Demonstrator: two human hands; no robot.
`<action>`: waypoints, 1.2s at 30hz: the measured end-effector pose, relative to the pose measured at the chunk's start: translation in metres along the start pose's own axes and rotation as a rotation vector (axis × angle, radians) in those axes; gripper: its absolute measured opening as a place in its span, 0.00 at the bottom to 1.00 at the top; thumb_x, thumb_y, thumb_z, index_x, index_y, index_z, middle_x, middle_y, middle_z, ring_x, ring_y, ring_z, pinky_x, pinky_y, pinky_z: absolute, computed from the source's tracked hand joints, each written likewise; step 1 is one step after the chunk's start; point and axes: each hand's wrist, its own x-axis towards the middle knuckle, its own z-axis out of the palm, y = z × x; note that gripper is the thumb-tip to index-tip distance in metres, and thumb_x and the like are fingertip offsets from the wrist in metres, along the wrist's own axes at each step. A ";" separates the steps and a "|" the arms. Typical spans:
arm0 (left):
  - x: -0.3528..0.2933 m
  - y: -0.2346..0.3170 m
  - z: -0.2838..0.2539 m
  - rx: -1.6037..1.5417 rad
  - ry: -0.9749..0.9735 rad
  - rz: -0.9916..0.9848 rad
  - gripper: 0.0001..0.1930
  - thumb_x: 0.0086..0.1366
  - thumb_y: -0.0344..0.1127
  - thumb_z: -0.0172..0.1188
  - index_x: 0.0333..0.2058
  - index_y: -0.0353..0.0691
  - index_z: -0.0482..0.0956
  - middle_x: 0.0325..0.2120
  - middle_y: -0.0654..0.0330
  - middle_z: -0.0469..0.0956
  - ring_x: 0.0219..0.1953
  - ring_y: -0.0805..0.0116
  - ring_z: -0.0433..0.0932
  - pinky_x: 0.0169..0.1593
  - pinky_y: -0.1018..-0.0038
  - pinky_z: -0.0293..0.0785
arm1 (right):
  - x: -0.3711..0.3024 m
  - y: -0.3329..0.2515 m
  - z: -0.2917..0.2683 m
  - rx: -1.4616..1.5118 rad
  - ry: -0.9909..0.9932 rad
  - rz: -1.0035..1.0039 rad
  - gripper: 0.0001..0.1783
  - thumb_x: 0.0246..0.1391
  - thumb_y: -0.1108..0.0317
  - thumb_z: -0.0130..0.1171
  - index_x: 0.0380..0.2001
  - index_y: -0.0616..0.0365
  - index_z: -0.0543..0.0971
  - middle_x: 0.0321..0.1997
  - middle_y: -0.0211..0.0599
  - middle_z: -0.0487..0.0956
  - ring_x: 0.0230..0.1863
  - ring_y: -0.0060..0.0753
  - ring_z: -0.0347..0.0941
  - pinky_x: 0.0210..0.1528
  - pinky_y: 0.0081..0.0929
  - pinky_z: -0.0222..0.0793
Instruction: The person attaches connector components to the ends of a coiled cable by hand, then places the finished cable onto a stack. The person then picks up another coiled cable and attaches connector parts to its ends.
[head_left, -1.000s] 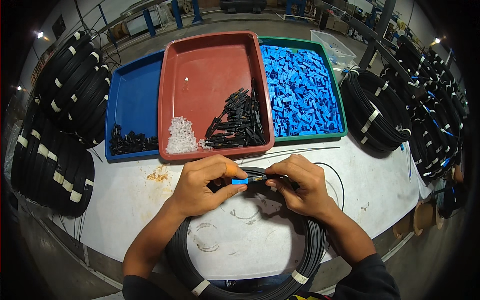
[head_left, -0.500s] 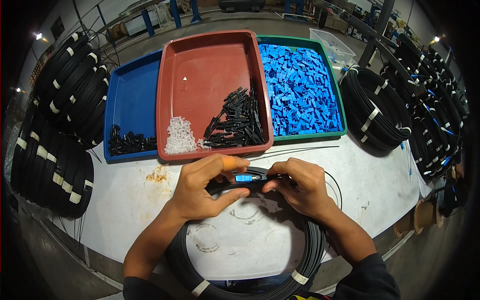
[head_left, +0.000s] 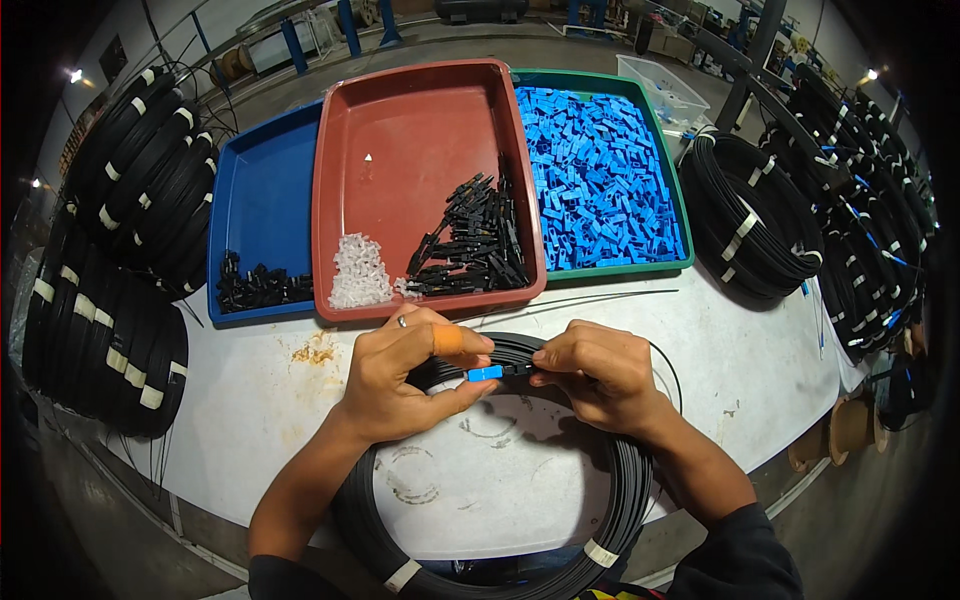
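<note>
Between thumb and forefinger, my left hand (head_left: 400, 375) grips a small blue connector housing (head_left: 485, 374). An orange band wraps one of its fingers. The closed fingertips of my right hand (head_left: 600, 375) pinch a black connector body (head_left: 516, 369) on a cable end, which meets the housing's right side. How far one sits inside the other I cannot tell. Beneath both hands lies a coil of black cable (head_left: 625, 500), tied with white tape and hanging over the near table edge.
Behind the hands stand a blue tray (head_left: 265, 190) with black parts, a red tray (head_left: 400, 120) with clear pieces and black connector bodies, and a green tray (head_left: 685, 225) full of blue housings. Cable coils (head_left: 110, 350) pile up at left; another coil (head_left: 750, 220) sits at right on the white table (head_left: 760, 380).
The blue housing and black connector body have tilted and shifted slightly toward me. My left forefinger has come down closer to the housing.
</note>
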 end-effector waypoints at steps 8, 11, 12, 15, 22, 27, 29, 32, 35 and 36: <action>0.008 0.007 -0.003 -0.010 -0.106 0.022 0.17 0.51 0.28 0.77 0.42 0.42 0.86 0.32 0.66 0.87 0.30 0.73 0.82 0.42 0.74 0.71 | 0.002 0.000 -0.002 0.011 -0.044 -0.028 0.13 0.39 0.84 0.69 0.31 0.63 0.80 0.32 0.39 0.83 0.32 0.39 0.81 0.33 0.31 0.77; 0.007 0.006 -0.002 -0.004 -0.149 0.062 0.18 0.52 0.28 0.76 0.43 0.43 0.86 0.33 0.66 0.87 0.27 0.73 0.80 0.44 0.73 0.71 | 0.002 0.000 -0.003 0.011 -0.105 -0.010 0.14 0.37 0.85 0.66 0.32 0.63 0.80 0.33 0.39 0.82 0.33 0.40 0.81 0.33 0.32 0.77; 0.006 0.007 -0.002 -0.005 -0.148 0.061 0.18 0.52 0.28 0.76 0.43 0.43 0.86 0.33 0.66 0.87 0.27 0.73 0.80 0.44 0.73 0.71 | 0.002 0.000 -0.003 0.007 -0.122 -0.011 0.15 0.36 0.85 0.65 0.32 0.63 0.81 0.32 0.38 0.82 0.32 0.41 0.80 0.33 0.32 0.77; 0.006 0.008 -0.005 -0.015 -0.154 0.049 0.18 0.51 0.27 0.76 0.43 0.43 0.85 0.34 0.66 0.87 0.27 0.74 0.81 0.40 0.74 0.72 | 0.003 -0.001 -0.004 0.004 -0.132 -0.025 0.15 0.35 0.84 0.64 0.32 0.63 0.81 0.32 0.38 0.81 0.32 0.41 0.80 0.33 0.33 0.77; 0.000 0.007 -0.001 -0.143 -0.136 -0.051 0.20 0.53 0.25 0.76 0.46 0.38 0.82 0.40 0.61 0.87 0.33 0.74 0.88 0.21 0.82 0.70 | -0.001 0.001 -0.002 0.054 -0.097 -0.044 0.15 0.35 0.84 0.64 0.33 0.63 0.81 0.31 0.38 0.80 0.31 0.42 0.80 0.32 0.34 0.76; 0.004 0.010 -0.002 -0.145 -0.171 -0.078 0.21 0.53 0.25 0.76 0.46 0.38 0.81 0.40 0.60 0.87 0.33 0.73 0.88 0.21 0.82 0.73 | 0.001 0.000 -0.004 0.035 -0.123 -0.075 0.17 0.34 0.83 0.64 0.33 0.63 0.81 0.31 0.39 0.79 0.31 0.43 0.78 0.32 0.35 0.75; 0.006 0.009 -0.001 -0.118 -0.197 -0.008 0.21 0.53 0.25 0.76 0.47 0.38 0.82 0.39 0.60 0.87 0.30 0.74 0.87 0.22 0.82 0.73 | 0.002 0.002 -0.002 0.028 -0.144 -0.096 0.17 0.33 0.83 0.64 0.34 0.63 0.81 0.30 0.39 0.78 0.31 0.43 0.78 0.32 0.36 0.75; 0.005 0.010 -0.001 -0.093 -0.199 -0.020 0.21 0.53 0.25 0.75 0.47 0.39 0.82 0.38 0.61 0.87 0.27 0.75 0.85 0.21 0.82 0.72 | 0.000 0.005 -0.001 0.056 -0.153 -0.088 0.18 0.32 0.83 0.64 0.34 0.63 0.81 0.30 0.39 0.77 0.31 0.44 0.77 0.32 0.36 0.75; 0.005 0.010 -0.002 -0.070 -0.175 -0.018 0.20 0.52 0.25 0.75 0.46 0.38 0.82 0.37 0.60 0.87 0.24 0.76 0.84 0.21 0.82 0.71 | 0.001 0.003 -0.001 0.042 -0.153 -0.076 0.18 0.33 0.83 0.64 0.34 0.63 0.81 0.30 0.39 0.78 0.31 0.44 0.78 0.32 0.36 0.75; 0.005 0.010 -0.002 -0.069 -0.174 -0.018 0.20 0.52 0.25 0.75 0.46 0.38 0.82 0.37 0.60 0.87 0.24 0.76 0.84 0.21 0.82 0.71 | 0.002 0.002 0.000 0.038 -0.144 -0.071 0.18 0.33 0.83 0.64 0.34 0.62 0.81 0.30 0.39 0.78 0.31 0.44 0.78 0.32 0.36 0.75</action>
